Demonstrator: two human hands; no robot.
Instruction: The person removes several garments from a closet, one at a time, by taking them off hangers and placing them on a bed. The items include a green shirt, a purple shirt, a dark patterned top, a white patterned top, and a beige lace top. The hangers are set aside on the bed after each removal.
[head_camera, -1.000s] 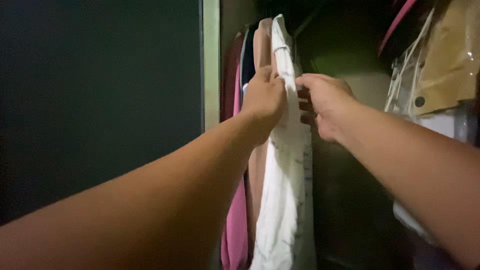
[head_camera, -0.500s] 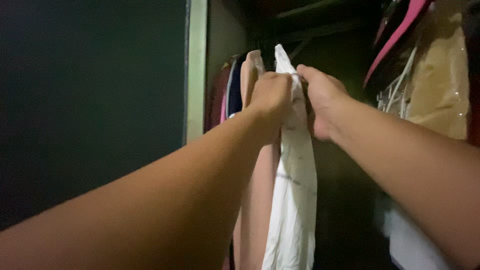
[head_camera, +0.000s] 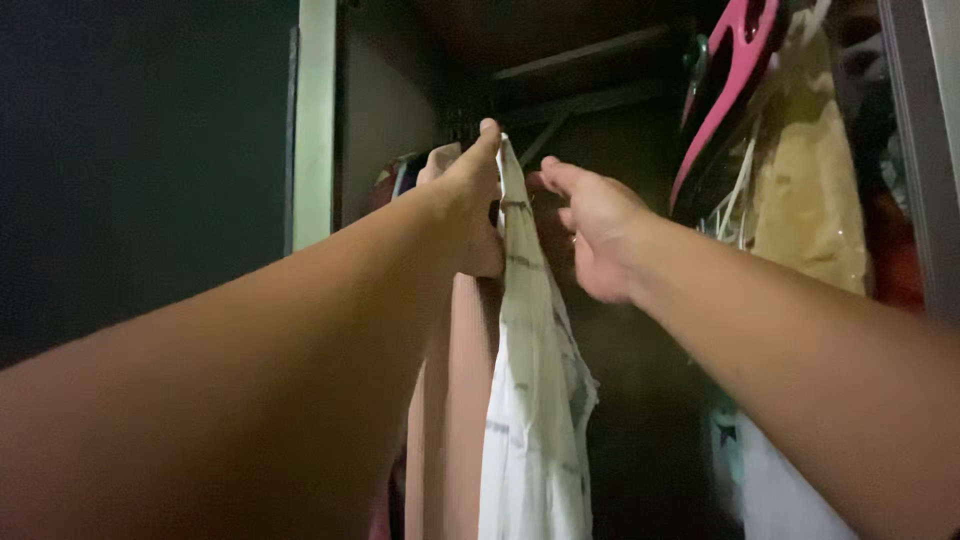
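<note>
A white garment with faint grey stripes hangs inside a dark wardrobe. My left hand reaches up and grips its top, thumb raised near the hanging rail. My right hand is just right of the garment's top, fingers spread and holding nothing. A pale pink garment hangs directly left of the white one, partly behind my left arm.
A pink hanger and a tan garment in clear plastic hang at upper right. A pale door frame stands at left beside a dark panel. More clothes hang behind my left hand.
The view has tilted upward. My left hand has moved up to the garment's top near the rail. My right hand has let go of the cloth and opened.
</note>
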